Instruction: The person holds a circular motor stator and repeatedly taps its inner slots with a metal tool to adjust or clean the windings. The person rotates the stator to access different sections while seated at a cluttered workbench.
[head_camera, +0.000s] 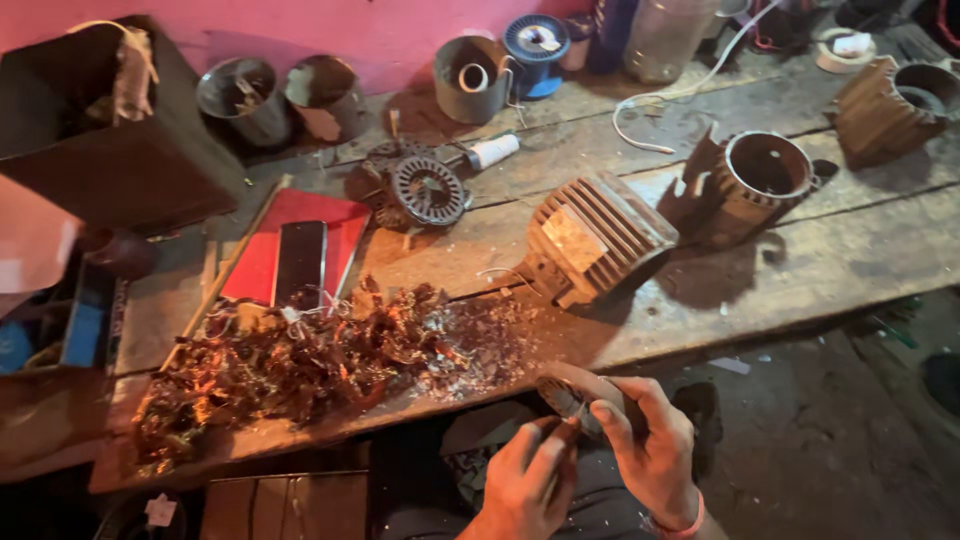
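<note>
Item held: a small round ribbed metal part (572, 396), greyish, details blurred. It sat low in the view, just off the near edge of the wooden workbench (800, 260), above the person's lap.

Right hand (650, 440): fingers curled closed around the part's right side and back, index finger laid over its top; a pink band at the wrist.

Left hand (528, 475): thumb and forefinger pinched together at the part's lower left edge, touching it; whether they held anything of their own could not be told.

On the bench, beyond the hands:
- heap of tangled copper wire scrap (300, 365), to the left, near the front edge;
- finned motor housing (590, 240), lying tilted, directly past the hands;
- open round motor casing (765, 180), further right;
- a second finned housing (890, 105), far right;
- round slotted stator core (428, 190), mid-bench;
- dark phone (300, 262) lying on a red folder (345, 225);
- blue wire spool (536, 45) by the pink wall.
</note>
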